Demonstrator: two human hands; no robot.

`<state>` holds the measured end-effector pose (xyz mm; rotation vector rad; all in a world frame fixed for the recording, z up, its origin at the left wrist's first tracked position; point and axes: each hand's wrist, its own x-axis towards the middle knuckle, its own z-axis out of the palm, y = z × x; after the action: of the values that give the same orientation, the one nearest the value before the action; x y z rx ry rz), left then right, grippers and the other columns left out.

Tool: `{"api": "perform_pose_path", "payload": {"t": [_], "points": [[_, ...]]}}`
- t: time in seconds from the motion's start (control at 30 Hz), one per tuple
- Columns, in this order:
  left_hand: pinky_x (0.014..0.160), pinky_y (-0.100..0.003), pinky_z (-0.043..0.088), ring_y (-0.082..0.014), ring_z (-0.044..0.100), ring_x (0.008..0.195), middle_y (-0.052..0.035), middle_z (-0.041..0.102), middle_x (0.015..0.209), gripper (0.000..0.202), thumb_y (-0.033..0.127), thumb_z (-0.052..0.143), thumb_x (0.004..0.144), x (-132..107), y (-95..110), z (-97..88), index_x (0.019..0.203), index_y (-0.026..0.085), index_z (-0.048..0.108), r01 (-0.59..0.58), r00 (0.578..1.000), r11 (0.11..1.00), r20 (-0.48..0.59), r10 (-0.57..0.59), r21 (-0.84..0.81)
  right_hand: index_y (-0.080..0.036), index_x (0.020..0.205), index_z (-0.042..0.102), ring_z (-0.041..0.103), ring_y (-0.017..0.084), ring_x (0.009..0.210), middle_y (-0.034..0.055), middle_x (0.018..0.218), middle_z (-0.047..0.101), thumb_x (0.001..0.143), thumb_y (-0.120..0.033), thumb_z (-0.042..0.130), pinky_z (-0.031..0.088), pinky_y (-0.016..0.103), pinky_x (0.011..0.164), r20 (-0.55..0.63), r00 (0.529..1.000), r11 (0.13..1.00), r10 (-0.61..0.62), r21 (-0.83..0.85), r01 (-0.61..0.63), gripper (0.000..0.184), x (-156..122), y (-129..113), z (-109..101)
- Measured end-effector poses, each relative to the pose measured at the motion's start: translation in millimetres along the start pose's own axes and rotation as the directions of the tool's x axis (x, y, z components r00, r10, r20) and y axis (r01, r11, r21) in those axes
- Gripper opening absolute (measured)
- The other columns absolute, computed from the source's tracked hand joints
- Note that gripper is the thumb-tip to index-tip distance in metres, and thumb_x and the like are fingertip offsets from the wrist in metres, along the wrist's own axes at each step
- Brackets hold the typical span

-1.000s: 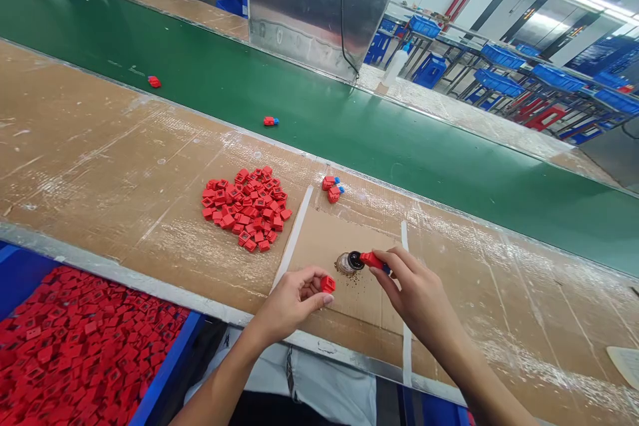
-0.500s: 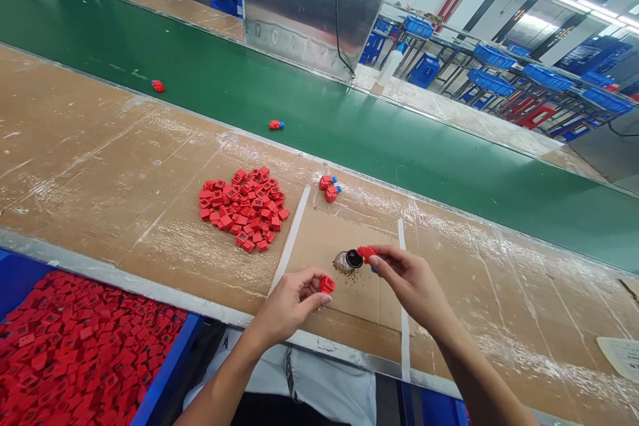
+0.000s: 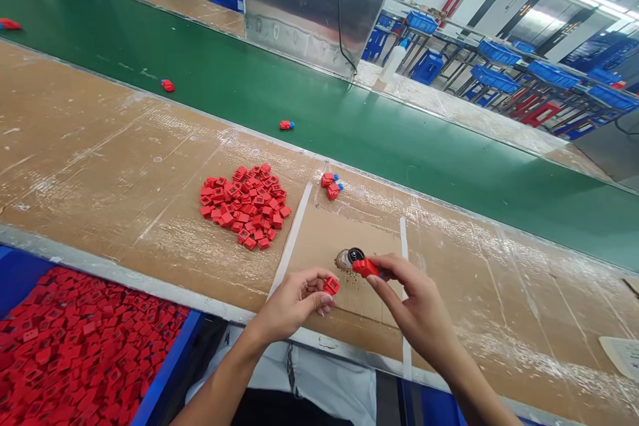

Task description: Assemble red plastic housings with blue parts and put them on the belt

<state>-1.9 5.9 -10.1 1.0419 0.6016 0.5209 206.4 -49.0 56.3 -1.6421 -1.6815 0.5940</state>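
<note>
1. Moved since the earlier frames: right hand [image 3: 418,303] has brought its red-and-blue piece [image 3: 365,267] to the near side of the jar [image 3: 344,260]; pieces on the green belt [image 3: 449,153] have shifted rightward, and one more shows at far left.
2. Count, in hands: one red-and-blue piece (right), one red block [image 3: 331,285] (left).
3. Count, belt: three red-and-blue pieces, at left edge [image 3: 8,24], mid-left [image 3: 168,85] and centre [image 3: 286,125].
4. Count, table [image 3: 100,153]: one jar; two red-and-blue pieces side by side [image 3: 330,185]; one heap of red blocks [image 3: 244,206], too overlapped to count. One blue bin [image 3: 167,366], many red blocks inside, uncountable.
5. Pose: left hand [image 3: 292,305] pinches its block between thumb and fingers; right pinches its piece beside the jar's black top, contact unclear. Both forearms cross the near edge.
6. Edges: jar stands on a cardboard sheet [image 3: 319,233] between two white tape strips [image 3: 292,239]. Belt borders the far edge. Room: table runs on rightward past the right hand.
</note>
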Motion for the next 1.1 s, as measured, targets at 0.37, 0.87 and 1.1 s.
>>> {"api": "perform_pose_path", "payload": {"t": [0.37,0.87,1.1], "points": [[0.062,-0.024,0.044,-0.011,0.056,0.064,-0.0003,0.064,0.077,0.029,0.026,0.064,0.085,1,1,0.3,0.112,0.014,0.061,0.038,0.999,0.999,-0.006,-0.038,0.038,-0.019,0.112,0.062,0.059,0.017,0.081,0.0047,0.095,0.064,0.097,-0.027,0.057,0.047,0.028,0.073,0.016,0.999,0.998,-0.051,-0.024,0.051,0.017,-18,0,29],[0.067,-0.026,0.041,-0.0127,0.053,0.07,-0.0001,0.06,0.076,0.028,0.028,0.063,0.086,1,-3,0.8,0.111,0.015,0.063,0.023,1.0,0.996,0.009,-0.024,0.085,-0.019,0.111,0.063,0.058,0.015,0.074,0.0033,0.089,0.063,0.097,-0.026,0.056,0.048,0.025,0.068,0.051,0.997,0.998,-0.053,-0.034,0.054,0.017,-24,2,33],[0.066,-0.024,0.042,-0.012,0.052,0.069,0.0005,0.058,0.076,0.022,0.027,0.054,0.091,0,5,3.6,0.106,0.014,0.064,0.012,0.999,0.993,0.035,-0.016,0.115,-0.02,0.116,0.064,0.06,0.015,0.074,0.0029,0.088,0.064,0.098,-0.025,0.055,0.048,0.024,0.066,0.067,0.996,0.996,-0.06,-0.061,0.065,0.02,-29,2,38]]}}
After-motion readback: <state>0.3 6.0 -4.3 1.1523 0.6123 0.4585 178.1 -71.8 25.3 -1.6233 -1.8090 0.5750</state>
